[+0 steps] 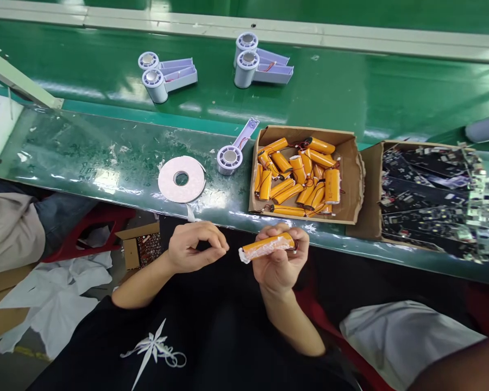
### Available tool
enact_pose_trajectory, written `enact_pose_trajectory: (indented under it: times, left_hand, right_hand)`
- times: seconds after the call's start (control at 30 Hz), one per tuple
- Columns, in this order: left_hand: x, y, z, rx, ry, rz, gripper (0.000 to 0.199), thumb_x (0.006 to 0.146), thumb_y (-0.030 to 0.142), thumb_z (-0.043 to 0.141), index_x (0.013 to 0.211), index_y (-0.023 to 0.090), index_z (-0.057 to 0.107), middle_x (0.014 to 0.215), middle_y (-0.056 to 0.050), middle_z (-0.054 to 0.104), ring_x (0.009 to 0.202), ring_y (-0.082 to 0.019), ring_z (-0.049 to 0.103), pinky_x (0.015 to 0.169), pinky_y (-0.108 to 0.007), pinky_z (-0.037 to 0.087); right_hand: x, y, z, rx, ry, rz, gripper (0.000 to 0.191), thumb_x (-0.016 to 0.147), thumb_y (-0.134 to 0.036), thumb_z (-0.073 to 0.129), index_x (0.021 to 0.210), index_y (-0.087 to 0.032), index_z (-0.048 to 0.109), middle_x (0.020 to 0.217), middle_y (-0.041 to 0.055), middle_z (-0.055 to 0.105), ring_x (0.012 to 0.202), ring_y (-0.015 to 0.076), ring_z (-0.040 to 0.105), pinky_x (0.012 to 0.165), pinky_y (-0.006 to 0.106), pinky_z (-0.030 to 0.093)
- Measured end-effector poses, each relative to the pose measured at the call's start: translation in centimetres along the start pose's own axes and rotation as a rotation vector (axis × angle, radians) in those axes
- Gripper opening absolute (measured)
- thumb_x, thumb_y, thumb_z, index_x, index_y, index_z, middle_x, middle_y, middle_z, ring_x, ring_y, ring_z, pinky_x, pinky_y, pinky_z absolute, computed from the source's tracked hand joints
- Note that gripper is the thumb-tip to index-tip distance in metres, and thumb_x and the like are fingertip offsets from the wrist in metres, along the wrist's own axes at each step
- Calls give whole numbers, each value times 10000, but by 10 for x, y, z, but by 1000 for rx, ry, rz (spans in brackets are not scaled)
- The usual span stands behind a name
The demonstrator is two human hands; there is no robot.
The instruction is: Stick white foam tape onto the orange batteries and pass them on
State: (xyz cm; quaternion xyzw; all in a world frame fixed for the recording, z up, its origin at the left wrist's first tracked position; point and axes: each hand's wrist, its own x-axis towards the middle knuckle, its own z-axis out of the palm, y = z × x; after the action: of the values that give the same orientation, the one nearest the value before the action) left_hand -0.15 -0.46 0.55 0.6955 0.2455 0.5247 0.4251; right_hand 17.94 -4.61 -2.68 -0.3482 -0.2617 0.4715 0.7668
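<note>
My right hand (pixel 280 266) is closed around an orange-wrapped battery pack (pixel 267 247), which lies nearly level across the fingers. White, crumpled-looking tape or adhesive covers the pack's near side and left end, and a bit of wire shows at its right end. Just left of the pack, my left hand (pixel 198 247) is curled in a pinch, thumb and forefinger tips together. Whether anything tiny sits between those tips cannot be seen. A roll of white tape (pixel 171 182) lies flat on the bench ahead of my left hand. Beyond my right hand, a cardboard box (pixel 352 184) holds several similar battery packs (pixel 297 168).
A lilac fan-like housing (pixel 230 158) stands between roll and box. More housings (pixel 155 84) (pixel 246 68) stand in pairs farther back. At right, a second box (pixel 372 187) is heaped with black circuit boards (pixel 424 190). People sit on both sides, a sleeve (pixel 12 233) showing left.
</note>
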Motion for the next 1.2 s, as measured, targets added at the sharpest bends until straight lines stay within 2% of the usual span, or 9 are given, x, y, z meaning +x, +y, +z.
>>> enact_pose_trajectory:
  times: [0.1,0.2,0.33,0.4,0.6,0.8,1.0,1.1,1.2]
  left_hand:
    - [-2,-1,2,-47,20,-18,253,1082,321,591,875,174,590,721,-36,687,658,-124,668,630,-229,564]
    - [-3,-1,2,-21,-47,19,311,1125,337,484,908,164,623,748,-63,724,710,-146,717,696,-260,599]
    - [-3,0,0,-4,-82,55,86,1051,134,599,1038,150,682,915,-106,812,863,-178,803,773,-257,643]
    - [-3,1,-1,-10,-88,54,105,995,63,662,1041,152,693,922,-101,822,865,-173,811,772,-235,646]
    - [-1,0,-2,-69,-68,59,194,871,149,860,875,157,667,804,-62,804,711,-156,794,697,-201,641]
    - [-3,3,-3,-33,-89,32,99,1054,200,631,970,159,662,862,-100,807,796,-165,793,727,-237,645]
    - [-4,4,-2,-61,-128,16,143,1090,154,507,1048,158,643,870,-104,770,837,-168,761,745,-259,622]
    - [-5,2,-3,-84,-153,21,143,1091,238,534,1004,171,624,820,-82,735,782,-165,722,701,-260,590]
    - [-6,1,-4,-87,-128,21,290,1111,321,473,860,198,549,699,-39,659,656,-147,638,642,-272,536]
  right_hand:
    - [0,0,0,-15,13,2,348,750,-391,972,1006,-340,742,867,-39,710,764,130,702,731,256,608]
    - [0,0,1,-43,38,10,374,719,-419,983,975,-332,724,843,-42,691,735,136,692,702,267,606]
    - [0,-1,2,-69,64,30,422,687,-451,992,954,-327,690,827,-47,658,714,145,681,677,282,597]
    - [0,-1,2,-80,72,36,438,677,-464,993,944,-322,676,821,-47,645,708,146,673,668,285,593]
    - [-1,-2,2,-110,102,56,495,639,-501,999,923,-312,640,806,-46,611,703,153,645,645,291,584]
    - [-1,-1,2,-67,67,55,432,681,-448,990,951,-328,675,826,-41,639,728,152,638,656,287,574]
    - [-1,-1,4,-97,87,57,466,659,-482,994,930,-315,652,807,-43,629,699,153,639,647,295,575]
    - [-1,-1,6,-111,96,58,480,646,-495,994,917,-310,644,795,-45,621,685,152,641,639,294,576]
    - [-1,0,6,-83,78,55,453,663,-473,991,924,-316,656,801,-46,629,694,146,643,648,284,575]
